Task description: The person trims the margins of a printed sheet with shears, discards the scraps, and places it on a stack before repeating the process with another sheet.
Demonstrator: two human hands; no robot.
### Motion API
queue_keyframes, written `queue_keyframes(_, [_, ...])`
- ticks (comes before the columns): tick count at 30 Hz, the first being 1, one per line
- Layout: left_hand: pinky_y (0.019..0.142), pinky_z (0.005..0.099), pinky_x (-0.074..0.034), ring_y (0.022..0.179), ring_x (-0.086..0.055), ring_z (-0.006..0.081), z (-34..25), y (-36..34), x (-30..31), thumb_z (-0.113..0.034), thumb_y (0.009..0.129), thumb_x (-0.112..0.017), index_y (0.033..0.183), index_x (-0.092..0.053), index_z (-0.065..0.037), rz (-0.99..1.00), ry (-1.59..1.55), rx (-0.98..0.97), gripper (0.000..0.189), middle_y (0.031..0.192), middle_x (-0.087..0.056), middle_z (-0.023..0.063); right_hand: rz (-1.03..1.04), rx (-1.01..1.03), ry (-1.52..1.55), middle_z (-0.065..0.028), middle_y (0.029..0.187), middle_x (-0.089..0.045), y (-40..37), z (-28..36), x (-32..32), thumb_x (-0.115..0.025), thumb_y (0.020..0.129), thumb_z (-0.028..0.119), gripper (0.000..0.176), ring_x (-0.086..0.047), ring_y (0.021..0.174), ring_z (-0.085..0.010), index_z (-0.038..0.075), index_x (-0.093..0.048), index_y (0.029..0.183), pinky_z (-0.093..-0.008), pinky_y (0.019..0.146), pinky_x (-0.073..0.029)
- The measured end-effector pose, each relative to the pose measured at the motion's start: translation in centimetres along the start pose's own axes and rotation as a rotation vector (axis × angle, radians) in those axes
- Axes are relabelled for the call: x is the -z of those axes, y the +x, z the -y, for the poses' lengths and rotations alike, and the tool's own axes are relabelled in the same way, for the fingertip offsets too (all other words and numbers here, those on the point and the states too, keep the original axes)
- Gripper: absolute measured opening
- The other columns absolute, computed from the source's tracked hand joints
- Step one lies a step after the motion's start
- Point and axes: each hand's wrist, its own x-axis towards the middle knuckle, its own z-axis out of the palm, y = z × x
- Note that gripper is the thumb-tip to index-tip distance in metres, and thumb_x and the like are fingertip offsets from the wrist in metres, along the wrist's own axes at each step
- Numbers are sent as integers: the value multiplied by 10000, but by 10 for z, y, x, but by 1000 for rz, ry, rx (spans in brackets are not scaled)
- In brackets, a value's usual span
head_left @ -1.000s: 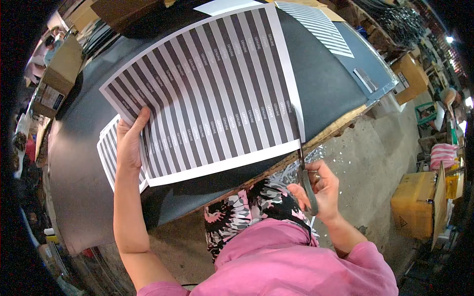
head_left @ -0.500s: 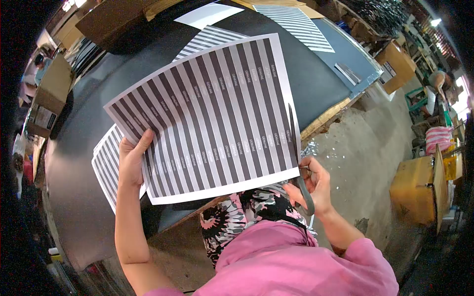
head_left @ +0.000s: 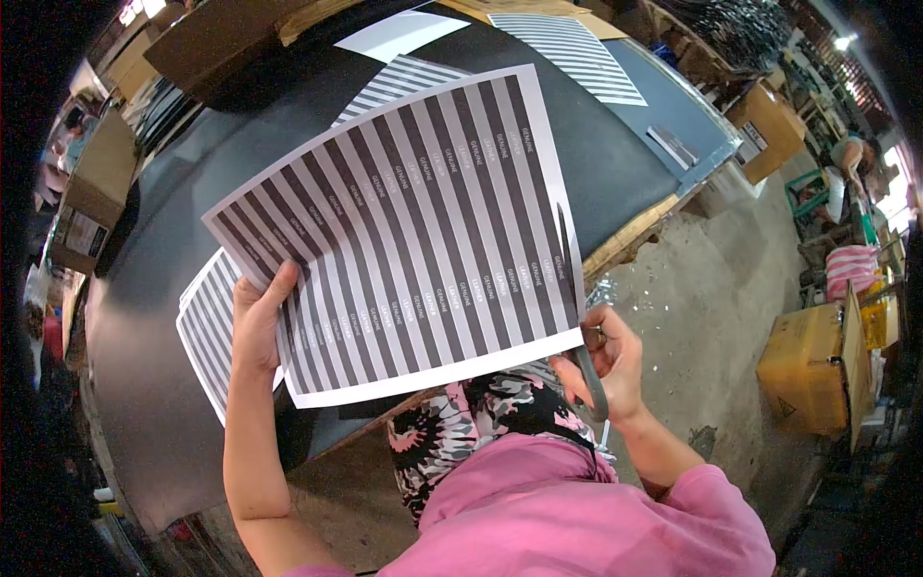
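A large paper sheet (head_left: 423, 231) with black and light grey stripes and small "GENUINE LEATHER" print is held up over the table. My left hand (head_left: 261, 313) grips its left edge, thumb on the printed face. At the sheet's right edge, my right hand (head_left: 608, 365) is closed around the dark handles of a pair of scissors (head_left: 594, 380). The blades point up along the white right margin, lying against the paper. Under the sheet's left side, more striped sheets (head_left: 207, 332) lie on the table, partly hidden.
The dark table (head_left: 144, 385) also bears a white sheet (head_left: 399, 37), another striped sheet (head_left: 572, 58) and cut strips (head_left: 671, 149). Cardboard boxes (head_left: 812, 365) stand on the floor at right, where paper scraps lie. A person (head_left: 851, 163) bends at the far right.
The sheet's lower edge has dipped slightly and its curve has shifted a little. Both hands keep nearly the same places and holds.
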Motion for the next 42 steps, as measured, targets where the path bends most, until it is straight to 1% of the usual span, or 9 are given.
queue_keyframes(6, [675,220,-498,779,-592,102,3,2,1,-164,851,-580,1013,-583,-17,21,-33,-12,218,895,-624,51,-24,-42,-1,-54,778,-585,1,2,-3,-694,693,1,323,-568,674,-70,-9,-468,923,-186,571,-445])
queue_keyframes(8, [566,213,-515,659,-611,107,-1,0,-4,-169,785,-663,898,-617,0,-19,-105,-16,209,827,-642,91,-50,20,-2,-44,759,-585,2,1,-5,-694,697,2,310,-560,649,-63,-6,-474,916,-181,551,-434])
queue_keyframes(11, [559,210,-517,655,-613,105,-4,-2,-8,-161,790,-656,899,-613,-2,-57,-82,-20,198,819,-641,92,-64,-32,-39,-41,753,-588,1,1,-4,-693,701,-1,305,-555,640,-59,-6,-479,918,-181,537,-425])
queue_keyframes(18, [550,211,-528,644,-621,110,-1,0,-7,-146,784,-657,890,-609,-5,-86,-102,-4,183,806,-642,107,-96,-15,-2,-31,723,-587,1,5,-9,-698,702,1,290,-543,612,-50,-6,-490,904,-182,512,-406])
queue_keyframes(20, [629,216,-502,732,-596,99,4,3,4,-162,847,-587,1011,-580,-4,23,-19,22,228,886,-626,64,-82,-20,-7,-31,719,-584,2,1,-7,-703,699,9,286,-533,593,-44,-4,-494,894,-179,494,-392])
queue_keyframes(33, [632,220,-509,733,-607,109,1,2,-1,-172,842,-595,1034,-555,11,26,-36,15,268,905,-625,77,-100,-11,-85,-11,681,-577,2,-1,-6,-699,699,12,267,-517,571,-31,4,-504,882,-173,474,-372])
queue_keyframes(35, [524,211,-528,620,-628,118,-2,1,-8,-154,770,-671,882,-612,7,-52,-126,-6,204,794,-648,115,-108,10,-102,-11,676,-579,2,-4,-5,-699,701,16,263,-517,570,-28,3,-508,882,-170,476,-372])
queue_keyframes(39, [534,209,-529,627,-628,117,-2,0,-8,-150,772,-669,890,-610,8,-36,-143,-6,206,798,-648,112,-110,-31,-114,-6,661,-576,2,-4,-4,-705,700,22,264,-515,566,-25,4,-512,879,-166,473,-367])
queue_keyframes(42, [538,212,-532,624,-627,117,-4,-1,-9,-145,776,-665,901,-607,10,-27,-138,-7,207,798,-648,114,-117,15,-152,-3,640,-567,1,-8,-1,-710,699,37,265,-508,539,-28,3,-512,872,-167,454,-360])
